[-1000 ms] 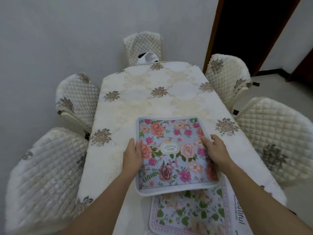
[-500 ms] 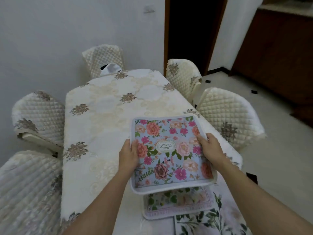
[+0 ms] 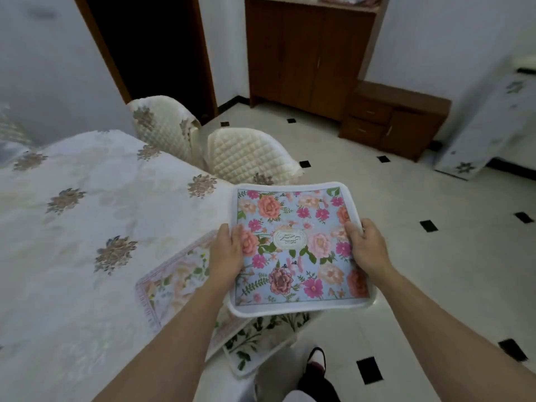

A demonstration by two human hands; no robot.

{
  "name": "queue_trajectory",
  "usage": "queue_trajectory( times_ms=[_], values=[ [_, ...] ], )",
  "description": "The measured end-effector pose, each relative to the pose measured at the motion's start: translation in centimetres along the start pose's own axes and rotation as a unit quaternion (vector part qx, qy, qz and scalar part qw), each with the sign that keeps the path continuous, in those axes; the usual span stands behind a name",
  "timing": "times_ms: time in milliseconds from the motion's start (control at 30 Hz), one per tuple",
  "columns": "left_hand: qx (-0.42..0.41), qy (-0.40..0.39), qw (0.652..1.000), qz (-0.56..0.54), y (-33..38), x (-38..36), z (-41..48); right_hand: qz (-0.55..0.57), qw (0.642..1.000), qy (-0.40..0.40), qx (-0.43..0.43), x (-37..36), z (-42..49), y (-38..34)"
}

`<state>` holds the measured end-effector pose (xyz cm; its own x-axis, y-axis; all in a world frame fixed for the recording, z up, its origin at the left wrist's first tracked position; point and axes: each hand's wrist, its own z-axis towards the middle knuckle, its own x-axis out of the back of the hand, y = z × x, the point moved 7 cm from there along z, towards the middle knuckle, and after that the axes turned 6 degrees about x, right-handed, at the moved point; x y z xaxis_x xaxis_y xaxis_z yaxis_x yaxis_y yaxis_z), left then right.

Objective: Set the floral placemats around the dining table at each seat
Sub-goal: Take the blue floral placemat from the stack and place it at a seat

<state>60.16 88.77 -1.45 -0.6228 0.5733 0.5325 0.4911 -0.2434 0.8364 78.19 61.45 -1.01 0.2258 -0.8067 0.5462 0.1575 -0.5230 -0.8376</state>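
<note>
The left hand (image 3: 224, 256) and right hand (image 3: 368, 248) each pinched a side edge of the placemat (image 3: 295, 248), held in the air between their fingers, beyond the tabletop (image 3: 87, 213). It looked light and floppy; two-sided grips suited it.

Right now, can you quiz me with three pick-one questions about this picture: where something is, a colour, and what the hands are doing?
1. Where is the blue floral placemat?
A in the air, past the table's edge
B flat on the table
C on a chair

2. What colour is its border?
A white
B red
C black

3. How is it held?
A left hand only
B left hand and right hand
C not held

Answers: 1 A, floor tiles show beside it; 2 A, white rim all round; 3 B, one hand grips each side edge.
</note>
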Motion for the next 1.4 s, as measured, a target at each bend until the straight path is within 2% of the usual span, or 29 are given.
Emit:
queue_trajectory(
  times_ms=[233,467,633,800,1100,1400],
  values=[
    [-0.025,-0.061,0.998,0.004,5.5,-9.5,1.7,0.005,0.997,0.062,-0.039,7.0,3.3,6.3],
    [-0.039,-0.091,0.995,-0.015,12.5,-21.3,5.3,0.027,0.992,0.099,-0.068,14.0,11.7,12.8],
    [-0.012,-0.105,0.994,0.014,17.4,-29.6,7.2,0.029,0.993,0.092,-0.068,18.8,19.0,16.2],
    [0.001,-0.097,0.994,0.042,21.3,-34.6,9.6,0.032,0.995,0.073,-0.056,22.0,25.3,17.9],
    [0.019,-0.069,0.996,0.046,23.6,-38.9,17.7,0.035,0.998,0.039,-0.044,21.6,36.2,17.4],
    [0.037,-0.031,0.998,0.027,25.3,-40.9,31.7,0.024,1.0,0.005,-0.017,15.1,51.6,14.5]
  ],
)
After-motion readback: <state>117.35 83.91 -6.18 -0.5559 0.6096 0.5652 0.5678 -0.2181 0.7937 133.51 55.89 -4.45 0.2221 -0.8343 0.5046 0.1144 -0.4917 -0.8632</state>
